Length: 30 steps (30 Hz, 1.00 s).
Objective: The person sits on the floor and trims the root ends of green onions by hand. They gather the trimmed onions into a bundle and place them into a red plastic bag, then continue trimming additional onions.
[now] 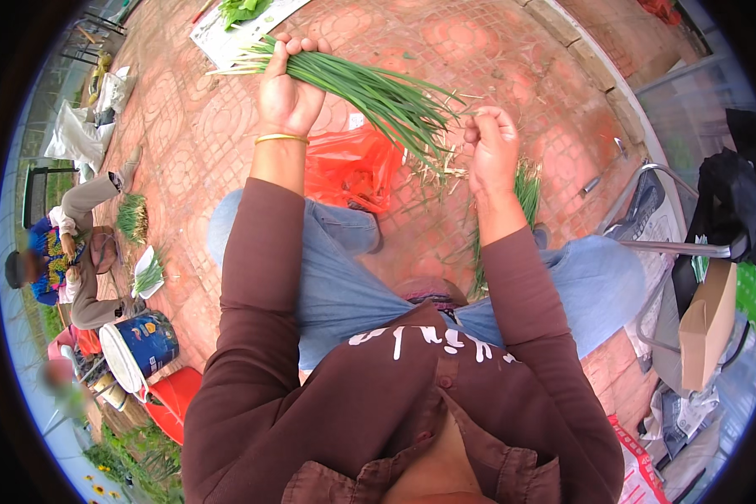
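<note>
My left hand [293,88] is closed around a bunch of long green garlic chives [378,91] near its pale stem ends, and the leaves reach out to the right. At the leaf tips is my right hand [492,145], its thumb and fingers pinched together; whether a thin leaf lies between them I cannot tell. Below the bunch a red plastic bag [353,167] rests on the paving. More chives [527,189] lie on the ground, partly hidden behind my right forearm. Dry stalk trimmings [438,170] are scattered between the bag and my right hand.
A white sheet with leafy greens [242,9] lies at the top. On the left sits a person [57,252] beside a chive pile [132,218], a white tray [148,274] and a blue bucket [142,346]. A metal-framed chair [674,249] and a cardboard box [705,327] stand on the right.
</note>
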Each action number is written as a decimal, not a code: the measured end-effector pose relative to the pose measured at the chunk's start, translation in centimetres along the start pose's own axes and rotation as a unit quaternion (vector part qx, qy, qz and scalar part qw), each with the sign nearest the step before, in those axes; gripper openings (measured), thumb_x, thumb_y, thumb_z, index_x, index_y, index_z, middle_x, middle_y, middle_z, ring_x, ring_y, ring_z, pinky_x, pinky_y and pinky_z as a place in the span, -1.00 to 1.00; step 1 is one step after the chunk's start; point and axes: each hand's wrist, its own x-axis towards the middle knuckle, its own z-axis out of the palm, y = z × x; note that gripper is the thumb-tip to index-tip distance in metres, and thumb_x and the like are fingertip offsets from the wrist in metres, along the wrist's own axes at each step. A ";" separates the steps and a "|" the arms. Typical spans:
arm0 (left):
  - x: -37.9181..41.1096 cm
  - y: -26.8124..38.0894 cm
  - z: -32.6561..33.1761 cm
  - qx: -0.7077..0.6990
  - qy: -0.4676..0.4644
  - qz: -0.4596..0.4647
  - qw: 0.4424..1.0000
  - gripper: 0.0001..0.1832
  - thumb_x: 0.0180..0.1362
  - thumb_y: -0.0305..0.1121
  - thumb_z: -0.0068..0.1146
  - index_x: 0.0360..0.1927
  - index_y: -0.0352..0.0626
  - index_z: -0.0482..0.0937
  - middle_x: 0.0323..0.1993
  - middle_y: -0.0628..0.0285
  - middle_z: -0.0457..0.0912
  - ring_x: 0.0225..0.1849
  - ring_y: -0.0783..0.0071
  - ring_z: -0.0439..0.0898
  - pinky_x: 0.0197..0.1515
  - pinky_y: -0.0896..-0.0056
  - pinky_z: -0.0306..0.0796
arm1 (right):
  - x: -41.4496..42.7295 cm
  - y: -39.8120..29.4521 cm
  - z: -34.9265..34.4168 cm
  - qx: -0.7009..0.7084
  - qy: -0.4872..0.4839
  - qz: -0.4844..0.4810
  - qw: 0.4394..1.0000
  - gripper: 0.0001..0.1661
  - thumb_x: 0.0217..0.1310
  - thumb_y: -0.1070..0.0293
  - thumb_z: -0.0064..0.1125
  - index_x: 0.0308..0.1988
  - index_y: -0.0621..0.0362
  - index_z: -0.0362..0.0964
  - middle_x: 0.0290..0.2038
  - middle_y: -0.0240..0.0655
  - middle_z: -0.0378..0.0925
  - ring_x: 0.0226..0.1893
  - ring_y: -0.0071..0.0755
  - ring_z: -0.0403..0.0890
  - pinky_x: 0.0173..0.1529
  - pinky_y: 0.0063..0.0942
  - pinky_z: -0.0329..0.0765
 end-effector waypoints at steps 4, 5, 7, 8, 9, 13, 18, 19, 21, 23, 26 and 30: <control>0.2 2.5 -0.1 -0.072 -0.039 -0.001 0.997 -0.92 0.28 -0.45 -0.06 -0.28 -0.21 0.46 -0.46 0.29 0.46 -0.29 0.39 0.47 0.20 0.11 0.31 | 1.8 -0.7 -3.0 0.008 -0.080 0.009 0.997 -0.84 0.21 0.35 0.04 -0.38 0.20 0.44 -0.50 -0.40 0.48 -0.55 -0.63 0.37 -0.45 -0.59 0.35; 0.2 3.1 -0.2 -0.082 -0.034 0.005 0.996 -0.92 0.28 -0.45 -0.06 -0.28 -0.21 0.46 -0.46 0.29 0.45 -0.30 0.40 0.47 0.20 0.12 0.30 | 2.2 -0.4 -3.7 -0.085 -0.103 0.027 0.991 -0.82 0.20 0.33 0.06 -0.37 0.22 0.44 -0.49 -0.40 0.48 -0.53 -0.63 0.39 -0.44 -0.59 0.36; 0.1 3.6 0.3 -0.102 -0.024 0.014 0.994 -0.93 0.27 -0.46 -0.06 -0.29 -0.21 0.46 -0.47 0.30 0.45 -0.30 0.41 0.46 0.20 0.12 0.30 | 2.7 0.0 -4.8 -0.269 -0.144 0.064 0.950 -0.78 0.19 0.29 0.10 -0.34 0.25 0.46 -0.49 -0.41 0.48 -0.49 -0.63 0.43 -0.41 -0.59 0.38; 0.1 3.8 0.6 -0.102 -0.004 0.024 0.994 -0.93 0.26 -0.48 -0.06 -0.30 -0.22 0.46 -0.48 0.30 0.44 -0.32 0.42 0.45 0.18 0.15 0.30 | 2.8 0.2 -5.5 -0.417 -0.210 0.054 0.883 -0.72 0.17 0.24 0.14 -0.37 0.29 0.48 -0.55 -0.47 0.44 -0.47 -0.66 0.43 -0.40 -0.62 0.36; 0.1 3.9 0.5 -0.117 -0.020 0.012 0.993 -0.91 0.27 -0.45 -0.07 -0.30 -0.21 0.46 -0.49 0.31 0.44 -0.32 0.43 0.46 0.17 0.15 0.31 | 2.5 0.3 -5.2 -0.400 -0.188 0.034 0.896 -0.71 0.16 0.24 0.16 -0.39 0.29 0.49 -0.57 -0.49 0.42 -0.48 -0.66 0.42 -0.41 -0.63 0.35; -0.3 4.2 1.0 -0.161 -0.050 -0.013 0.986 -0.87 0.29 -0.41 -0.09 -0.30 -0.21 0.47 -0.51 0.34 0.45 -0.33 0.46 0.45 0.16 0.19 0.30 | 2.7 -0.4 -4.5 -0.364 -0.088 -0.008 0.927 -0.74 0.15 0.27 0.23 -0.42 0.27 0.49 -0.60 -0.54 0.40 -0.50 -0.70 0.37 -0.43 -0.67 0.31; -0.7 4.1 1.6 -0.150 -0.048 0.002 0.988 -0.87 0.29 -0.42 -0.08 -0.29 -0.23 0.48 -0.50 0.35 0.44 -0.33 0.49 0.45 0.17 0.22 0.29 | 1.1 -4.6 -1.2 -0.188 -0.072 -0.170 0.965 -0.91 0.13 0.49 0.24 -0.35 0.25 0.48 -0.48 -0.51 0.46 -0.53 -0.78 0.36 -0.43 -0.73 0.32; -0.6 4.0 1.7 -0.150 -0.046 0.002 0.988 -0.87 0.29 -0.41 -0.08 -0.29 -0.23 0.48 -0.49 0.35 0.44 -0.33 0.50 0.45 0.17 0.22 0.29 | 0.1 -5.5 0.2 -0.180 -0.074 -0.201 0.960 -0.92 0.12 0.50 0.25 -0.36 0.25 0.49 -0.48 -0.52 0.46 -0.53 -0.77 0.36 -0.43 -0.72 0.33; -0.7 3.6 1.9 -0.158 -0.049 -0.012 0.986 -0.87 0.29 -0.41 -0.08 -0.29 -0.23 0.47 -0.49 0.35 0.43 -0.34 0.50 0.45 0.17 0.22 0.29 | -1.5 -6.7 1.9 -0.163 -0.080 -0.261 0.948 -0.93 0.10 0.52 0.26 -0.37 0.25 0.50 -0.47 -0.53 0.46 -0.55 -0.77 0.37 -0.44 -0.71 0.33; -0.7 3.2 1.9 -0.162 -0.050 -0.024 0.985 -0.88 0.29 -0.42 -0.08 -0.28 -0.23 0.46 -0.50 0.35 0.43 -0.34 0.50 0.44 0.18 0.22 0.29 | -2.0 -6.6 1.9 -0.250 -0.147 -0.257 0.922 -0.88 0.08 0.51 0.26 -0.29 0.22 0.54 -0.50 -0.45 0.53 -0.56 -0.71 0.44 -0.45 -0.68 0.37; -0.7 2.5 1.9 -0.160 -0.049 -0.038 0.985 -0.90 0.28 -0.43 -0.06 -0.28 -0.22 0.45 -0.50 0.36 0.42 -0.34 0.51 0.44 0.18 0.22 0.29 | -2.2 -6.1 3.0 -0.341 -0.207 -0.230 0.888 -0.80 0.03 0.45 0.26 -0.24 0.13 0.58 -0.50 -0.29 0.60 -0.55 -0.51 0.57 -0.45 -0.57 0.44; -0.7 1.8 1.7 -0.153 -0.045 -0.055 0.986 -0.91 0.27 -0.43 -0.04 -0.27 -0.21 0.45 -0.50 0.36 0.42 -0.33 0.50 0.43 0.19 0.20 0.29 | -2.0 -5.4 3.7 -0.448 -0.203 -0.265 0.829 -0.81 0.01 0.33 0.24 -0.27 0.04 0.58 -0.45 -0.29 0.61 -0.51 -0.26 0.61 -0.44 -0.38 0.48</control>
